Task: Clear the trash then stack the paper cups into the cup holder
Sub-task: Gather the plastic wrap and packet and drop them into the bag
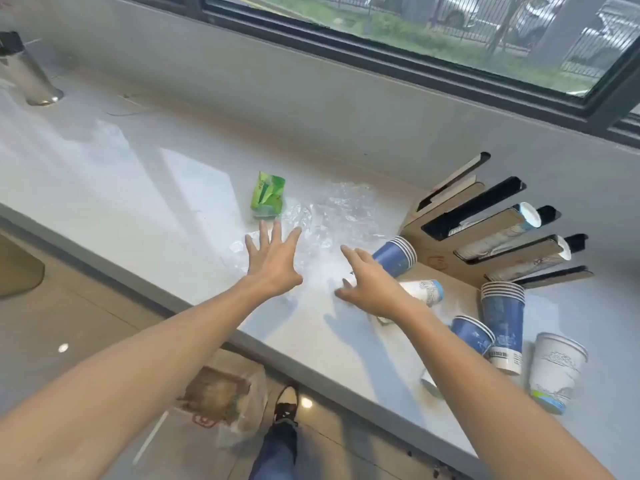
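Both hands splayed wide and empty at frame centre, left hand (pixel 273 261) and right hand (pixel 369 285) over the crumpled clear plastic (pixel 339 216).

On the counter (pixel 145 174), the packet (pixel 267 194) lies left of the plastic wrap (pixel 341 216); the cup holder (pixel 485 230) stands right (cups (pixel 502 317) before it).

Green wrapper (pixel 267 194), clear crumpled plastic (pixel 341 216), blue-and-white cups (pixel 502 320).

Steel canister (pixel 26 76) far left on counter (pixel 121 161); window (pixel 450 36) behind.
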